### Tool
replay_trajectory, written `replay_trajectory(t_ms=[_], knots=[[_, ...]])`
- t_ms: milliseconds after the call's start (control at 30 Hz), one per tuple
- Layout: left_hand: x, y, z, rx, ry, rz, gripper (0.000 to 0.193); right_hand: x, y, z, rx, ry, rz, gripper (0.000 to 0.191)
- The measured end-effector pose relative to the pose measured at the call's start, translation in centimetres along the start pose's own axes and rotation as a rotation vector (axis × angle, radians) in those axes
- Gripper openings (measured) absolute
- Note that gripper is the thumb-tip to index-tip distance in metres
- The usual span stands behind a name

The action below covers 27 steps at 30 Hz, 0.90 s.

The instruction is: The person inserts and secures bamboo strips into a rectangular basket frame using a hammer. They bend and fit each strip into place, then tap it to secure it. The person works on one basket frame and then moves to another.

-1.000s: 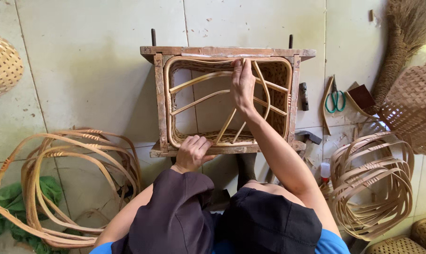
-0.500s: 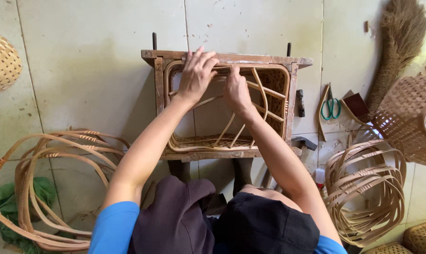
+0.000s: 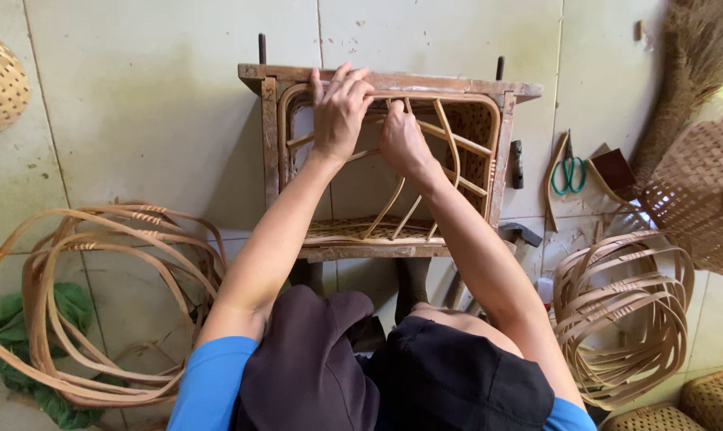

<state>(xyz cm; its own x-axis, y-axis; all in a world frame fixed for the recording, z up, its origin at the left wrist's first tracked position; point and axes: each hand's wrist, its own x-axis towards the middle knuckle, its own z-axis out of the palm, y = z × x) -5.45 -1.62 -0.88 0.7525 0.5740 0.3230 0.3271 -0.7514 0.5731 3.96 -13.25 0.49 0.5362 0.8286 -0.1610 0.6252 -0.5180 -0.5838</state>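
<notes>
No packages, labels, signs or screens show anywhere in this view.

- The wooden frame (image 3: 389,84) is weathered brown with pale, worn patches along its top rail.
- The cane strips (image 3: 425,172) inside it are light tan.
- The floor (image 3: 138,104) has pale grey-green tiles with darker specks and thin seams.
- The coiled cane hoops (image 3: 98,295) are honey-tan, with lighter wrapped bands.
- The scissors (image 3: 570,172) have bright green handles.
- The woven basket (image 3: 697,191) shows a brown checkered weave.
- A green cloth (image 3: 2,315) lies under the hoops.
- The person's sleeves (image 3: 209,383) are blue.
</notes>
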Motion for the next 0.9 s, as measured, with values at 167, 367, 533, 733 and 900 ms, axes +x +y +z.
replay_trajectory(t_ms=[167,367,533,733,900], knots=[[0.2,0.1,-0.2,-0.006,0.012,-0.019,0.01,0.0,-0.5,0.0,-0.045,-0.02,0.002,0.011],[0.3,-0.1,0.3,0.029,0.052,-0.005,0.008,0.6,-0.6,0.8,-0.152,-0.014,-0.038,0.014],[0.3,-0.5,0.9,0.034,0.104,0.058,0.007,0.4,-1.0,1.3,-0.187,0.031,0.056,0.015],[1.3,-2.7,-1.0,-0.1,0.051,0.169,0.007,0.3,-1.4,-1.2,-0.306,0.01,-0.03,0.048],[0.8,-4.9,-3.6,-0.065,0.029,0.202,0.009,2.2,-0.9,-2.0,-0.363,0.302,-0.465,0.051]])
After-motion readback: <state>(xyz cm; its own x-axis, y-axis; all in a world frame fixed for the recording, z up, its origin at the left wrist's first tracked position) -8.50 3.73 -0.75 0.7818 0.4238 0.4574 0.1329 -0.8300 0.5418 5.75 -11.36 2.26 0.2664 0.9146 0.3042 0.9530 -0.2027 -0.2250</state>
